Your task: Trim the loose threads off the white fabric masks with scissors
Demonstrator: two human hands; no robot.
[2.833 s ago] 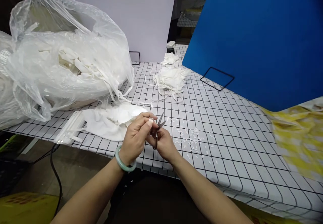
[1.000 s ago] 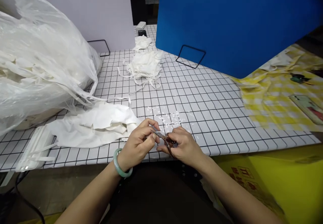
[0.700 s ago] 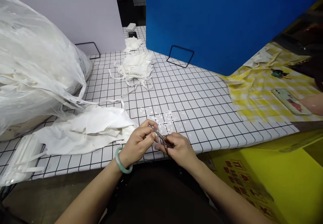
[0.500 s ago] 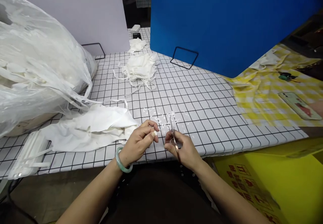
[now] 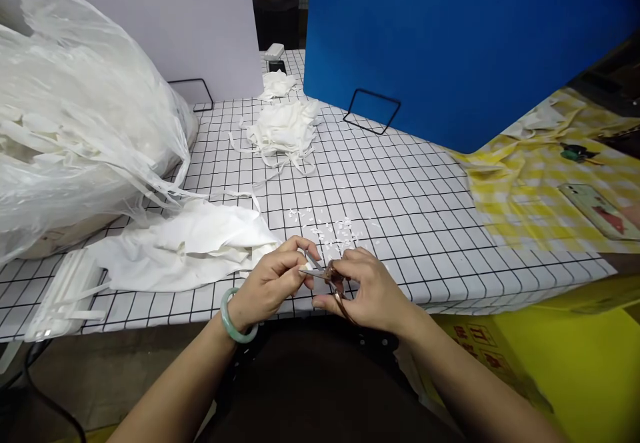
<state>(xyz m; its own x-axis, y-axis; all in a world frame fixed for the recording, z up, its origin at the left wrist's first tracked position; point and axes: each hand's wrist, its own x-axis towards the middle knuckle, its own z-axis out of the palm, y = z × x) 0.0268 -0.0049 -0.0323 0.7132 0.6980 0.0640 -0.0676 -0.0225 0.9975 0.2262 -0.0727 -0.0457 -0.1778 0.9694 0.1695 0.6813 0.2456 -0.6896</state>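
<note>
Snugly, scissors (image 5: 325, 275) in right hand (image 5: 370, 293) (blades parted), against left hand (image 5: 273, 283)

grid-patterned table (image 5: 410, 210), white fabric pile (image 5: 285, 130), plastic bag (image 5: 75, 123), snippets (image 5: 330, 230)

Both forearms rise from below the near edge of the table (image 5: 165, 304) and converge. The left hand (image 5: 270, 284) sits over that edge, knuckles up, with thumb and forefinger pinched together. The right hand (image 5: 370, 291) is just beside it at the same edge, fingers curled closed, its fingertips almost meeting the left's.
</note>
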